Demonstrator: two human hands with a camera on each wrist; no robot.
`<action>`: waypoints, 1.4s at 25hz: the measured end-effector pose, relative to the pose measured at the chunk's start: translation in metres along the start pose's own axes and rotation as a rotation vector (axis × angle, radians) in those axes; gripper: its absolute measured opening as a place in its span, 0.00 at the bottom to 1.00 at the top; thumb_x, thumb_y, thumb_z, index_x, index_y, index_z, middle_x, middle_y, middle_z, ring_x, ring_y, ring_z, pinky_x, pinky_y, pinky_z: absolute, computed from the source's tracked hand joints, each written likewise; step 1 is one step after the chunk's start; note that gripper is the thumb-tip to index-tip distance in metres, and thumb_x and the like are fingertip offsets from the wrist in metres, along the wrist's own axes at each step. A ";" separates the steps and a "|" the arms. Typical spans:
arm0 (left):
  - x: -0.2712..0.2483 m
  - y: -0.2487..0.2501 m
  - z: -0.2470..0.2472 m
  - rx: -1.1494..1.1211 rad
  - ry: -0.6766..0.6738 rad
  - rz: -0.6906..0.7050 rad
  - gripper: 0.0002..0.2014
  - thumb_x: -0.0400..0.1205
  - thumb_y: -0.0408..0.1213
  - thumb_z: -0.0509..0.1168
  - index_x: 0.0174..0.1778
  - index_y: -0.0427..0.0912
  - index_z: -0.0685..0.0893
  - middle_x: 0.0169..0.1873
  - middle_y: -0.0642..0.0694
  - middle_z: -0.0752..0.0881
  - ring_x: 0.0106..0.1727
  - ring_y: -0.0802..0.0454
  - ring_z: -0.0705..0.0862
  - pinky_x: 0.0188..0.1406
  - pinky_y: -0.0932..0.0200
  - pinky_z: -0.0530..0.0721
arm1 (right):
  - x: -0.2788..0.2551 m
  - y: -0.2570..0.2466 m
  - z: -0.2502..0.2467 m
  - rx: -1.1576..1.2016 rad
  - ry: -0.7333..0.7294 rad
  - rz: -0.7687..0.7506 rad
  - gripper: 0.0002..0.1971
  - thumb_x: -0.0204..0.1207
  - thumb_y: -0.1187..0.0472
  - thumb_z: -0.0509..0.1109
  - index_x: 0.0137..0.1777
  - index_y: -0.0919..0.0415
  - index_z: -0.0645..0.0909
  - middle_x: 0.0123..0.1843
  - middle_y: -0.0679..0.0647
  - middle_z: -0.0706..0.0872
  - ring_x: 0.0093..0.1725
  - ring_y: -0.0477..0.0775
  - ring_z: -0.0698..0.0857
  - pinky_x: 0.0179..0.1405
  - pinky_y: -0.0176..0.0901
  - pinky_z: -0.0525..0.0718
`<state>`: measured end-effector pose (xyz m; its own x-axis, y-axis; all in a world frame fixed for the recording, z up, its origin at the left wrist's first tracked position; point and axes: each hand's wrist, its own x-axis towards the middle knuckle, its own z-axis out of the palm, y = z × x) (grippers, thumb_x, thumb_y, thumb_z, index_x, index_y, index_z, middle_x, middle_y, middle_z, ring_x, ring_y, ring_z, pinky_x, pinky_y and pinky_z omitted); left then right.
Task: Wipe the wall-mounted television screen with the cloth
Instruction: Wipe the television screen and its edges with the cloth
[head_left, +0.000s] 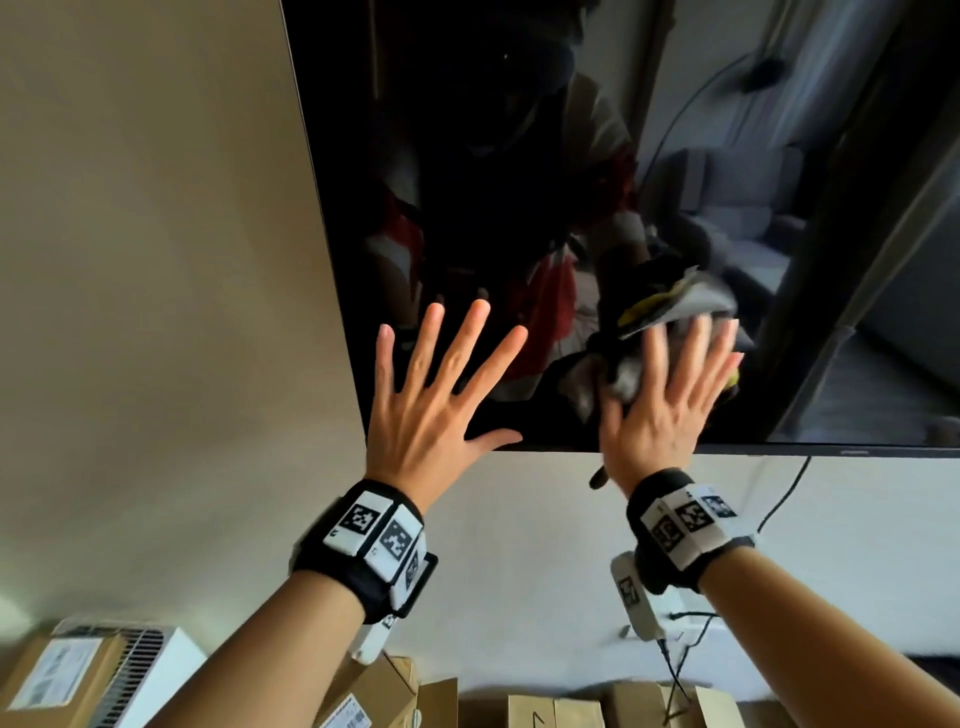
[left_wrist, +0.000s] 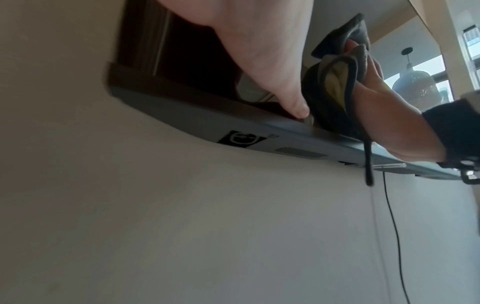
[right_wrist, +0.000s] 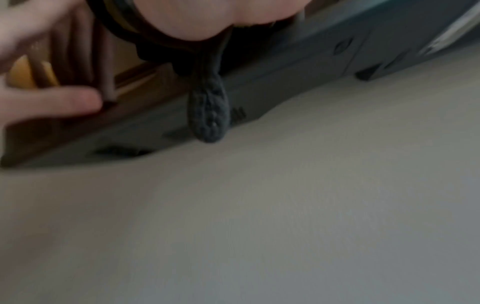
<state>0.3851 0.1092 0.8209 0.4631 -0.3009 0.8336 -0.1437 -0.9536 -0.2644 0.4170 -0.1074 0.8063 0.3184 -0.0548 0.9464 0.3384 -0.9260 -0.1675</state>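
Observation:
The black television screen (head_left: 519, 156) hangs on the wall and mirrors the room. My left hand (head_left: 436, 395) lies flat on its lower left corner, fingers spread and straight, the thumb (left_wrist: 293, 105) near the bottom bezel (left_wrist: 182, 117). To the right, my right hand (head_left: 670, 400) presses a grey and yellow cloth (head_left: 691, 301) against the lower part of the screen with straight fingers; it is blurred. A dark strip of the cloth (right_wrist: 209, 111) hangs below the bezel (right_wrist: 298, 67). From the left wrist, the folded cloth (left_wrist: 335, 86) shows under my right hand (left_wrist: 389, 115).
A bare pale wall (head_left: 156, 260) runs left of and below the television. A black cable (head_left: 779, 499) hangs from the bezel at the right. Cardboard boxes (head_left: 67, 670) and a white ribbed box (head_left: 156, 660) stand along the floor below.

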 end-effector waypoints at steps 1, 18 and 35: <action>-0.006 -0.011 0.000 -0.013 0.018 -0.014 0.53 0.71 0.74 0.65 0.87 0.58 0.49 0.85 0.46 0.55 0.86 0.40 0.53 0.81 0.28 0.45 | -0.009 -0.007 0.003 -0.005 -0.046 -0.135 0.32 0.74 0.55 0.63 0.79 0.50 0.59 0.80 0.62 0.56 0.80 0.75 0.50 0.82 0.61 0.37; -0.043 -0.052 0.002 -0.645 -0.062 -0.292 0.60 0.71 0.47 0.80 0.86 0.49 0.39 0.87 0.54 0.41 0.87 0.61 0.45 0.80 0.63 0.64 | -0.011 -0.092 0.031 0.003 -0.102 -0.301 0.28 0.78 0.51 0.60 0.79 0.50 0.63 0.80 0.59 0.57 0.81 0.68 0.50 0.83 0.60 0.39; -0.035 -0.020 -0.015 -1.659 0.157 -1.327 0.18 0.86 0.25 0.54 0.52 0.48 0.88 0.46 0.55 0.92 0.50 0.61 0.89 0.47 0.68 0.85 | -0.029 -0.114 0.040 -0.191 -0.297 -0.736 0.37 0.77 0.51 0.65 0.84 0.47 0.53 0.85 0.53 0.50 0.84 0.61 0.48 0.84 0.56 0.41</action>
<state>0.3590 0.1382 0.8045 0.8676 0.4692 0.1644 -0.3597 0.3641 0.8591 0.4053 0.0145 0.7871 0.3042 0.6689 0.6783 0.4044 -0.7354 0.5438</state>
